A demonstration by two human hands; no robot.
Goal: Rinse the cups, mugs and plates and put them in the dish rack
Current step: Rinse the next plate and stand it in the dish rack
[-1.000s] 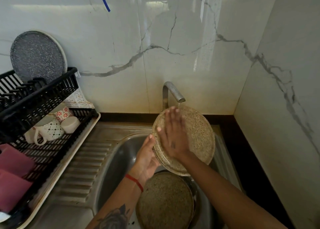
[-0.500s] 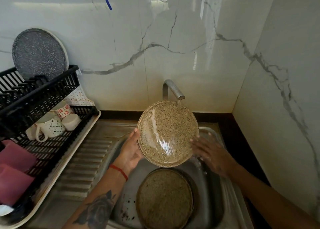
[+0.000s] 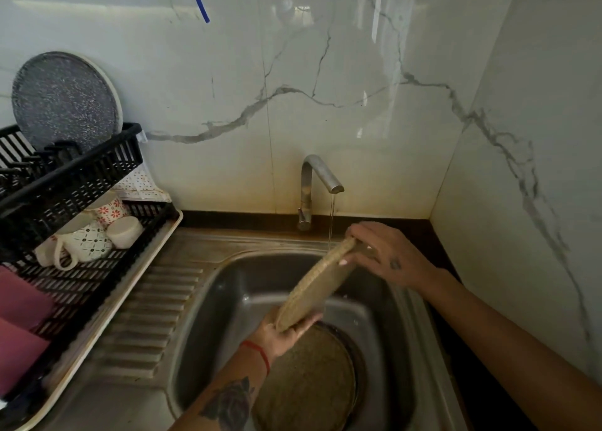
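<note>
A: Now, speckled plate [image 3: 317,287] tilted on edge over the sink [image 3: 228,287], under the tap [image 3: 321,176]; left hand [image 3: 283,331] pinches its near rim, right hand [image 3: 387,254] clamps the far rim.
B: Rotate it under the stream, grip firm, it's wet.
A: Second plate [image 3: 306,381] lies below. Dish rack [image 3: 75,183] left on the steel table, marble walls.

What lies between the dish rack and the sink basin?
In the head view, only the ribbed steel drainboard lies between the black dish rack and the sink basin; nothing rests on its grooves.
</note>
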